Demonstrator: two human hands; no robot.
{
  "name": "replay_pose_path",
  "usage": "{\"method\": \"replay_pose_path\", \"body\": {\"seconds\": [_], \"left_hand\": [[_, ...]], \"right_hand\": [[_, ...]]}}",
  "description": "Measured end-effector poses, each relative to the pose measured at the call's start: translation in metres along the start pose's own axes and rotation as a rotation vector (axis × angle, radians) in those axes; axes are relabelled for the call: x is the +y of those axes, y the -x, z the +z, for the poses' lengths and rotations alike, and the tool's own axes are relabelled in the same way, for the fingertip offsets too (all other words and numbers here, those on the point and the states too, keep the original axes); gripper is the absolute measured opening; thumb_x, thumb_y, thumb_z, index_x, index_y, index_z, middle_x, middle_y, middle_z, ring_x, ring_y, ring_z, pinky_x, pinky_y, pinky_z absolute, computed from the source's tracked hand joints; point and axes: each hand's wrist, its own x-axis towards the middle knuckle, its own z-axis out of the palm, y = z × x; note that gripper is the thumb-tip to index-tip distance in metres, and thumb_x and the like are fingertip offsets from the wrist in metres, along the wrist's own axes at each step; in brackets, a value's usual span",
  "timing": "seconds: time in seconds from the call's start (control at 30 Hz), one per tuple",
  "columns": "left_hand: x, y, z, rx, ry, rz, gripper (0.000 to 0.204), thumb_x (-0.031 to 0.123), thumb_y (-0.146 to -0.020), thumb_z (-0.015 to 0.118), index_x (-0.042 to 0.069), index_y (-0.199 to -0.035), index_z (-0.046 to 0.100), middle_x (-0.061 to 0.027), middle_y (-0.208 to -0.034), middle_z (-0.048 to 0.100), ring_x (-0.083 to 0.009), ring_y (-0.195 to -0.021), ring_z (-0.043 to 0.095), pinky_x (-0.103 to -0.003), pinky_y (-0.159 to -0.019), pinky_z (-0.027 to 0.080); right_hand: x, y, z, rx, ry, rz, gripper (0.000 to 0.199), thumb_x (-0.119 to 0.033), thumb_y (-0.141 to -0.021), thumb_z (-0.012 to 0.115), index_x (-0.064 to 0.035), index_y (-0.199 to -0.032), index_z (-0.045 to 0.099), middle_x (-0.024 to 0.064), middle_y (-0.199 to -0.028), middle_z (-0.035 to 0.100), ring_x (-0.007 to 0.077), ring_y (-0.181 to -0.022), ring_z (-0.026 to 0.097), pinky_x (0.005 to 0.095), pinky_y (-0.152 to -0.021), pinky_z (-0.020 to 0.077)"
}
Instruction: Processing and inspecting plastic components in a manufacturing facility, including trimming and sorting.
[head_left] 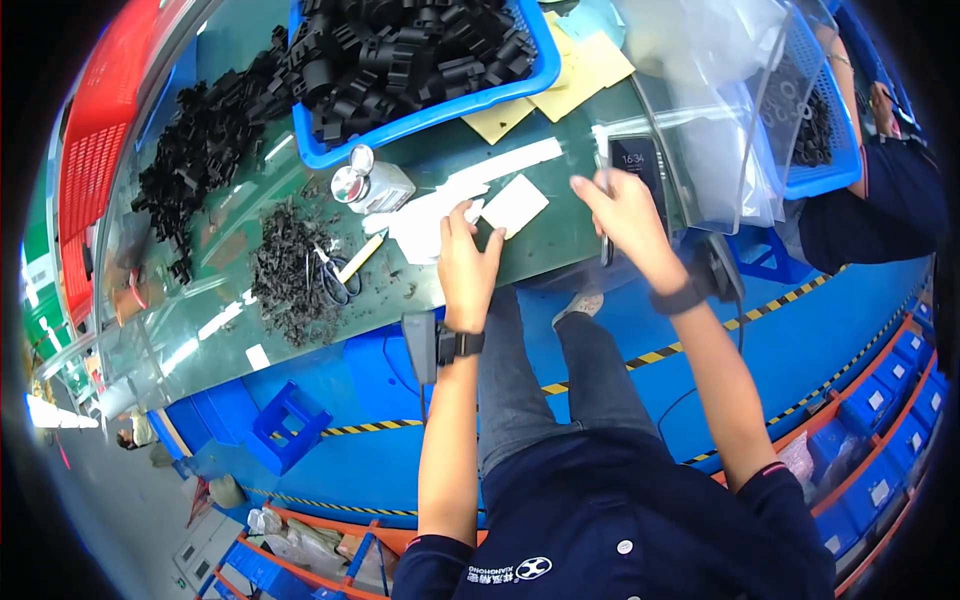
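My left hand reaches over the near edge of the green table, thumb and fingers apart, fingertips at some white paper sheets. A small white card lies just beyond its thumb. To the right, my right hand is curled around a slim, pen-like tool, its exact kind unclear. A phone with a lit screen lies beside that hand. Left of the papers are a clear bottle with a metal top, dark-handled scissors and a yellow-handled tool.
A blue basket of black plastic parts stands at the back, with more loose parts to its left. Black scraps lie near the scissors. Clear plastic bags and another blue basket are at right, beside another person's arm.
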Motion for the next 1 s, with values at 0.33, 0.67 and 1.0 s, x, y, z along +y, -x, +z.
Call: {"method": "replay_pose_path", "body": {"seconds": [0.33, 0.67, 1.0], "left_hand": [[-0.003, -0.011, 0.036, 0.037, -0.039, -0.017, 0.036, 0.015, -0.066, 0.073, 0.001, -0.091, 0.052, -0.0154, -0.095, 0.044, -0.034, -0.083, 0.051, -0.04, -0.072, 0.044], [0.007, 0.018, 0.01, 0.047, 0.312, -0.01, 0.012, 0.006, -0.075, 0.063, 0.0, -0.082, 0.055, -0.0087, -0.078, 0.056, -0.016, -0.064, 0.056, -0.027, -0.059, 0.045], [0.023, 0.062, -0.071, 0.086, 0.883, -0.271, 0.016, 0.006, -0.079, 0.056, -0.002, -0.093, 0.056, -0.0084, -0.074, 0.063, -0.009, -0.06, 0.055, -0.02, -0.056, 0.041]], "right_hand": [[0.01, -0.015, -0.023, 0.502, 0.24, -0.345, 0.047, -0.012, -0.076, 0.061, -0.0011, -0.116, 0.04, 0.019, -0.097, 0.05, 0.0344, -0.087, 0.053, 0.0405, -0.072, 0.0433], [0.154, 0.197, 0.038, -0.324, 0.211, -0.137, 0.015, -0.01, -0.083, 0.049, -0.0045, -0.091, 0.06, 0.0174, -0.061, 0.059, 0.0317, -0.056, 0.059, 0.0401, -0.053, 0.0452], [0.214, 0.17, -0.008, -0.307, 0.349, 0.074, 0.041, -0.003, -0.076, 0.042, 0.0002, -0.117, 0.047, 0.017, -0.071, 0.063, 0.0317, -0.071, 0.062, 0.036, -0.068, 0.0481]]}}
